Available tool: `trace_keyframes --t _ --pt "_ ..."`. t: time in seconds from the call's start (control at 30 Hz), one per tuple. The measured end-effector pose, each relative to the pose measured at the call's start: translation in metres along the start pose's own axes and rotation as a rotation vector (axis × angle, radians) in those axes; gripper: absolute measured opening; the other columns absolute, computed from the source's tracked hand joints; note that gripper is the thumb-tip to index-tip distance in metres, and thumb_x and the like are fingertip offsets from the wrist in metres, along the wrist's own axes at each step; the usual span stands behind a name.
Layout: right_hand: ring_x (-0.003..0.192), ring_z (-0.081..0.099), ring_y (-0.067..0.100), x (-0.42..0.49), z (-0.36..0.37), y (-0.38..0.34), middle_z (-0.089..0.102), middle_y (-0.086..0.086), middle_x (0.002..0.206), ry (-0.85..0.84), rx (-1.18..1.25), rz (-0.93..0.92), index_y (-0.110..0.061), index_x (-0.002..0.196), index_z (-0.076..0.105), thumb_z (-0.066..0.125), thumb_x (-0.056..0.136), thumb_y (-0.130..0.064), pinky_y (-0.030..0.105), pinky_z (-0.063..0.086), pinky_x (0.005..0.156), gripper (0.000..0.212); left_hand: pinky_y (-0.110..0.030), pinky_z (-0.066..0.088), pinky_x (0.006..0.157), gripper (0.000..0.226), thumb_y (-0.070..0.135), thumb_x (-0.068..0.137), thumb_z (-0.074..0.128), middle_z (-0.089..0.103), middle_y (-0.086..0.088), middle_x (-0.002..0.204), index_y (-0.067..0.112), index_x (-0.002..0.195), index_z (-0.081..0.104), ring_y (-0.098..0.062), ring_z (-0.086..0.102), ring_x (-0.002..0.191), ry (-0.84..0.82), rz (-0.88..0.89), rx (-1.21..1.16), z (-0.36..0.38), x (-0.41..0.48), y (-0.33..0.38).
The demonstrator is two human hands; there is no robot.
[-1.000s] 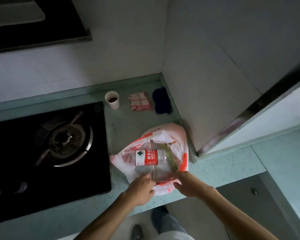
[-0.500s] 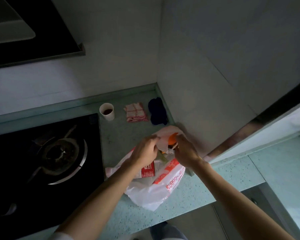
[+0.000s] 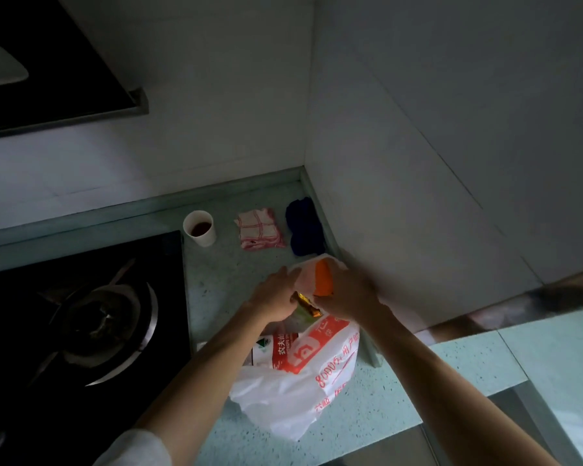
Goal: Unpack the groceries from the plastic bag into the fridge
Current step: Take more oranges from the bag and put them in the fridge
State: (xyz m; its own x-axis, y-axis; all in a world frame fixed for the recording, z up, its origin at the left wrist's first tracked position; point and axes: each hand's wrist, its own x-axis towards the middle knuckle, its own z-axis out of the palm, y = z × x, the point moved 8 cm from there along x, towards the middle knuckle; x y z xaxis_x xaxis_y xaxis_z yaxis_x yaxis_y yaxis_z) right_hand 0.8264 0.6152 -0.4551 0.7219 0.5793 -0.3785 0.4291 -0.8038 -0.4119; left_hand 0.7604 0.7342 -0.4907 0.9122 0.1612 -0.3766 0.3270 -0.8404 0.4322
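Step in hand: opening bag mouth, nothing out yet. Left hand (image 3: 276, 297) and right hand (image 3: 347, 290) both pinching plastic bag (image 3: 300, 395) rim, fingers curled on film. Orange item (image 3: 323, 275) showing just beyond fingers, yellow packet (image 3: 306, 307) between them, bottle (image 3: 276, 349) lying behind them inside bag on worktop (image 3: 401, 391). Next (judging): one hand letting go, reaching in.

Both hands are off the bag's near edge, where they were a second ago, and now sit at its far end. Left hand (image 3: 276, 297) and right hand (image 3: 347, 294) grip the plastic bag (image 3: 300, 391) at its mouth, pulling it apart. Orange item (image 3: 323, 277) more exposed than half a second ago. Gold-wrapped packet (image 3: 305, 304) newly showing between the hands. Bottle (image 3: 276, 348) now largely covered by bag and left forearm
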Motion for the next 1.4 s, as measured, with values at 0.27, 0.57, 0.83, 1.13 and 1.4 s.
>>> trace_keyframes --t 0.27,0.57,0.83,1.13,1.4 --pt "0.117 0.054 0.017 0.009 -0.004 -0.007 0.058 0.003 0.125 0.022 0.05 0.097 -0.018 0.13 0.048 0.067 0.085 -0.043 0.026 0.034 0.1 0.054 -0.027 0.046 0.093 0.036 0.019 0.088 0.065 0.052 -0.004 0.127 0.018 0.122 0.056 -0.017 0.052 0.114 0.403 0.117 0.03 -0.034 -0.026 0.018" --pt "0.084 0.071 0.015 -0.016 -0.032 -0.019 0.068 -0.003 0.1 0.01 0.409 0.083 -0.029 0.125 0.052 0.08 0.072 -0.033 0.034 0.06 0.075 0.06 -0.03 0.051 0.098 0.04 0.01 0.082 0.073 0.065 0.002 0.126 0.02 0.121 0.066 -0.015 0.062 0.114 0.078 0.23 0.141 0.012 -0.025 0.018" --pt "0.06 0.073 0.017 -0.049 -0.058 -0.027 0.071 0.007 0.082 -0.093 0.435 0.169 -0.015 0.105 0.048 0.061 0.08 -0.065 0.034 0.062 0.062 0.058 -0.037 0.05 0.099 0.034 0.024 0.09 0.067 0.05 -0.01 0.137 0.009 0.12 0.063 -0.019 0.058 0.112 0.142 0.168 0.346 0.011 -0.035 0.019" --pt "0.073 0.067 0.023 -0.079 -0.097 -0.048 0.07 0.007 0.083 0.231 0.449 0.11 -0.016 0.092 0.057 0.041 0.068 -0.087 0.039 0.056 0.076 0.076 -0.035 0.046 0.096 0.031 0.032 0.095 0.057 0.062 -0.002 0.125 0.014 0.119 0.065 -0.02 0.05 0.118 0.346 0.256 0.381 -0.051 -0.074 0.037" --pt "0.07 0.07 0.023 -0.156 -0.104 -0.072 0.07 0.009 0.086 0.307 0.504 0.039 -0.012 0.106 0.055 0.037 0.065 -0.087 0.043 0.059 0.074 0.088 -0.021 0.05 0.056 0.029 0.038 0.098 0.051 0.067 0.005 0.088 0.022 0.119 0.063 -0.007 0.06 0.065 0.466 0.13 0.121 -0.096 -0.159 0.016"
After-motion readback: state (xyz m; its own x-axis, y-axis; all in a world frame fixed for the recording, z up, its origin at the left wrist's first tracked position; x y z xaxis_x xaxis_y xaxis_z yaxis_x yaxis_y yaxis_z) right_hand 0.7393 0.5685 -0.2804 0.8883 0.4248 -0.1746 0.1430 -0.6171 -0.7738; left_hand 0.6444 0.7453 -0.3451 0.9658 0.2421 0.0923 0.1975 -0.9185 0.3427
